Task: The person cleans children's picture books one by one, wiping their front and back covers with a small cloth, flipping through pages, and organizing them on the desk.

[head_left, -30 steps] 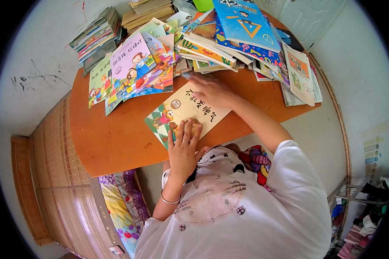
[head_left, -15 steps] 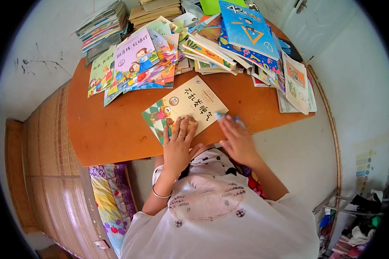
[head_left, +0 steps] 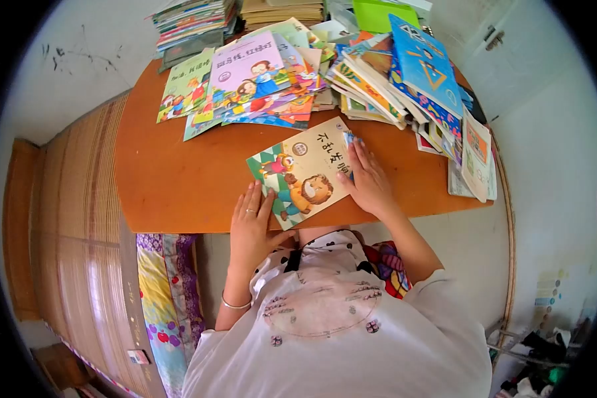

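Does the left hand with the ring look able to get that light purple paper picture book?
Probably yes: nothing lies over the light purple paper picture book, and mostly bare orange-brown tabletop lies between it and the left hand.

Loose white short-sleeved shirt (head_left: 338, 365) with a faint oval outline (head_left: 322, 337) and dark flower motifs (head_left: 373, 326); black-spotted white bottoms (head_left: 331, 249); silvery bangle (head_left: 236, 306); slim finger ring (head_left: 251, 211).

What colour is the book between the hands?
The book is mostly pale cream, with green checks at its left corner; the head view shows it best.
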A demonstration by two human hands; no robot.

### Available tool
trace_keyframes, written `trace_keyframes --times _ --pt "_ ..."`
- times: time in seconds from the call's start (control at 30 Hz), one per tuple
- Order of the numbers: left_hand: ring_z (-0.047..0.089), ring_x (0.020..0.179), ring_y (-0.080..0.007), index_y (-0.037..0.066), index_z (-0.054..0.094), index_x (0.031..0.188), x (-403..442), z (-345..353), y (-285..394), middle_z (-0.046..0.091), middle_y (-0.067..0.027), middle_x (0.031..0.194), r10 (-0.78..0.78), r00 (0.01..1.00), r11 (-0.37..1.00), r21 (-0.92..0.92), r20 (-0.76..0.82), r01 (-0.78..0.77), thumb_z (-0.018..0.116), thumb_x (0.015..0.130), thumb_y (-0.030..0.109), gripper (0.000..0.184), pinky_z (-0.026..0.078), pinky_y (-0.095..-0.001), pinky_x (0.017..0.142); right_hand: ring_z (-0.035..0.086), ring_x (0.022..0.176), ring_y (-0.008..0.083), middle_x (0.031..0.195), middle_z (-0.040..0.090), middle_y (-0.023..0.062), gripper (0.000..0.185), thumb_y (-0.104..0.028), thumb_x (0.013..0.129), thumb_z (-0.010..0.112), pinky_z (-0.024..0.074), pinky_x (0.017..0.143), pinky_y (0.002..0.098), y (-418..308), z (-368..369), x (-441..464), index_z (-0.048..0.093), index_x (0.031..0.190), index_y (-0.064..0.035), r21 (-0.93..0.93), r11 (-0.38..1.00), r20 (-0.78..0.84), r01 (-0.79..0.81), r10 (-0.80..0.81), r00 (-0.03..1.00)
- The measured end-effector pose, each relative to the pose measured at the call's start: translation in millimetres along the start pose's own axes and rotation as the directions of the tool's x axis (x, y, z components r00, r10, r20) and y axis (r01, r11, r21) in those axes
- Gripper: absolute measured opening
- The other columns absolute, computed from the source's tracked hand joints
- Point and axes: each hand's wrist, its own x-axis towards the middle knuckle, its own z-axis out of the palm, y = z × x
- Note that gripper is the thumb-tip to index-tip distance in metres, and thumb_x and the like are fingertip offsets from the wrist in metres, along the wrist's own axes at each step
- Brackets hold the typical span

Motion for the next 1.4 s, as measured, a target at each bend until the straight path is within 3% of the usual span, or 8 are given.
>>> trace_keyframes --times 0.27,0.33,0.43,0.6,0.73,1.1,1.3,1.4 --pt "0.042 0.138 -0.0384 0.004 0.056 0.134 3.1 2.8 5.4 0.045 -0.0250 0.146 -0.001 0.997 1.000 0.027 -0.078 0.003 0.075 0.074 0.057 0.083 0.031 -0.0495 0.114 0.026 0.147 0.0342 0.158 0.028 0.0206 0.076 -0.051 0.100 0.043 0.0209 0.121 0.0414 -77.1 7.1 76.8 0.025 0.153 0.0011 0.164 0.974 0.165 0.159 -0.186 0.969" --pt "0.042 0.138 -0.0382 0.004 0.057 0.133 2.5 10.1 4.9 0.045 -0.0252 0.146 -0.019 0.994 1.000 0.015 -0.112 0.020 0.075 0.075 0.056 0.080 0.031 -0.0495 0.114 0.029 0.146 0.0311 0.156 0.033 0.0186 0.067 -0.046 0.102 0.041 0.0227 0.120 0.0407 -93.6 25.9 83.5 0.031 0.151 0.0000 0.193 0.845 -0.080 0.498 -0.493 0.867" --pt "0.044 0.136 -0.0380 0.001 0.055 0.132 -0.6 17.3 3.9 0.047 -0.0253 0.144 -0.012 0.986 1.000 0.026 -0.164 0.016 0.075 0.076 0.055 0.080 0.031 -0.0491 0.114 0.029 0.147 0.0261 0.157 0.033 0.0147 0.057 -0.035 0.104 0.040 0.0228 0.120 0.0404 -114.3 28.5 79.1 0.034 0.150 -0.0015 0.284 0.682 -0.080 0.674 -0.683 0.726" --pt "0.033 0.144 -0.0349 -0.003 0.034 0.145 -4.5 17.3 9.8 0.036 -0.0233 0.152 -0.222 0.947 0.952 -0.260 -0.233 0.160 0.085 0.069 0.037 0.100 0.029 -0.0493 0.115 0.031 0.145 0.0286 0.157 0.034 0.0125 0.059 -0.037 0.103 0.042 0.0251 0.119 0.0425 -109.3 8.9 53.0 0.034 0.150 -0.0030 0.468 0.634 0.078 0.615 -0.724 0.686" --pt "0.029 0.147 -0.0316 -0.001 0.033 0.148 0.8 12.1 7.2 0.031 -0.0181 0.157 -0.100 0.965 0.993 -0.082 -0.242 0.082 0.085 0.062 0.030 0.106 0.021 -0.0487 0.119 0.033 0.144 0.0293 0.152 0.041 0.0155 0.058 -0.038 0.102 0.045 0.0278 0.118 0.0458 -94.0 9.3 12.7 0.040 0.147 -0.0015 0.388 0.584 0.049 0.713 -0.786 0.617" --pt "0.032 0.146 -0.0289 -0.002 0.041 0.144 3.5 1.6 10.4 0.037 -0.0156 0.155 -0.016 1.000 1.000 0.026 0.022 0.015 0.081 0.065 0.054 0.105 0.016 -0.0505 0.120 0.032 0.146 0.0264 0.155 0.038 0.0121 0.054 -0.033 0.102 0.046 0.0263 0.119 0.0442 -51.4 -11.3 -61.6 0.041 0.147 -0.0042 0.390 0.667 0.048 0.635 -0.704 0.709" --pt "0.034 0.144 -0.0322 -0.005 0.046 0.138 4.2 12.7 12.4 0.040 -0.0194 0.152 -0.031 0.999 0.991 0.126 -0.042 0.036 0.074 0.076 0.057 0.092 0.018 -0.0508 0.119 0.046 0.136 0.0306 0.148 0.048 0.0119 0.048 -0.014 0.097 0.053 0.0413 0.109 0.0456 23.7 -8.1 -75.4 0.047 0.144 -0.0085 0.130 0.979 -0.173 0.159 -0.135 0.976" --pt "0.035 0.143 -0.0339 -0.006 0.048 0.135 2.7 10.3 18.5 0.040 -0.0208 0.152 -0.041 0.998 0.996 0.076 -0.037 0.044 0.074 0.078 0.053 0.086 0.020 -0.0505 0.118 0.055 0.127 0.0314 0.140 0.056 0.0127 0.044 -0.005 0.093 0.053 0.0485 0.101 0.0414 58.3 -1.8 -57.1 0.053 0.137 -0.0054 0.273 0.960 -0.340 -0.066 0.160 0.927"
